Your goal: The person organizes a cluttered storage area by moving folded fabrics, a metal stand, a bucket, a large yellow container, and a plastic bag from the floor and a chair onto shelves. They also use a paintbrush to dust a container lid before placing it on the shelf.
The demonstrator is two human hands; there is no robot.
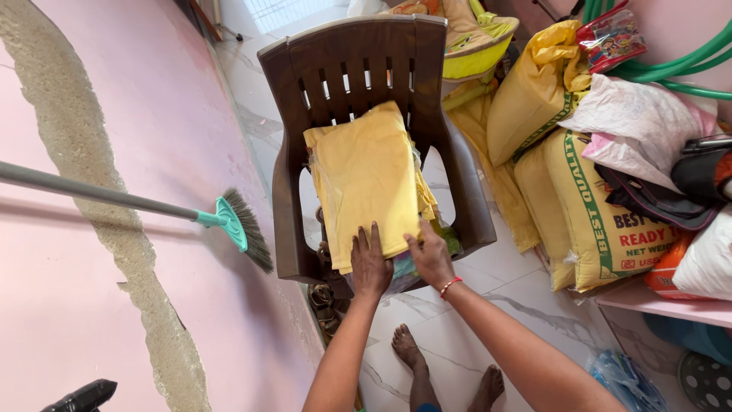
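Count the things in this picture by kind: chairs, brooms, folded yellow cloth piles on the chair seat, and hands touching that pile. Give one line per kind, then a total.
Brown plastic chair: 1
Broom leaning on the pink wall: 1
Folded yellow cloth pile on the chair seat: 1
Hands on the pile, left hand and right hand: 2
Total: 5

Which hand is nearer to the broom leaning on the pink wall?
Left. The left hand lies flat on the folded yellow sack, on the side toward the broom. The right hand rests at the sack's other corner, farther away.
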